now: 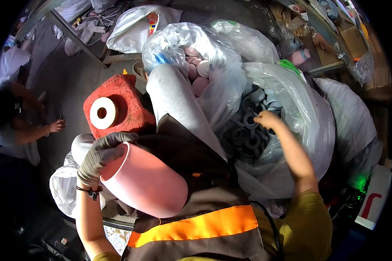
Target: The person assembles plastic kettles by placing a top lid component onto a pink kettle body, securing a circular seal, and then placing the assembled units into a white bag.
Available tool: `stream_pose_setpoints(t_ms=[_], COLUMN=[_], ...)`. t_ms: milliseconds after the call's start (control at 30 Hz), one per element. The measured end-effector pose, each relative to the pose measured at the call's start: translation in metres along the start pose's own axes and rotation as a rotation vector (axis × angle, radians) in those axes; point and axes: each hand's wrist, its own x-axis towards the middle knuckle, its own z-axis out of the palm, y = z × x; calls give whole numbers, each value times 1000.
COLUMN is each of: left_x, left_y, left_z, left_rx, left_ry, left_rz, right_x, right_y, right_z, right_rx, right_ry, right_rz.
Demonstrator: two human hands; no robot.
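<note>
My left hand (pixel 101 157), in a grey knit glove, grips the rim of a pink plastic cup (pixel 150 182). The cup lies tilted across my lap, its open mouth toward the upper left. My bare right hand (pixel 269 120) reaches into a large clear plastic bag (pixel 313 117) of loose grey plastic parts (pixel 241 137). Its fingertips are closed at the edge of a grey plastic ring (pixel 250 121), one of several curved pieces heaped there. How much of that ring the fingers cover is hard to see.
Beyond my knee, another clear bag (pixel 220 48) holds pink discs (pixel 200 85). A cream tape roll (pixel 94 114) rests on a red cloth-covered block (pixel 128 98) at left. Another person (pixel 28 130) crouches far left. Metal frame legs (pixel 72 35) stand behind; a white sack (pixel 350 113) is at right.
</note>
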Motion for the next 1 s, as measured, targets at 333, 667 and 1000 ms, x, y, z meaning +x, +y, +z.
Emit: stream_pose_setpoints(t_ms=[333, 667, 1000], left_x=[-1, 26, 10], left_y=[-21, -18, -58], left_z=[-16, -50, -35], left_rx=[-236, 77, -383], left_ry=[97, -203, 19], left_rz=[0, 21, 164], right_x=[71, -77, -157], right_y=[51, -47, -187], right_z=[191, 12, -19], right_rx=[4, 75, 549], right_ry=[469, 687, 443], right_rz=[471, -311, -832])
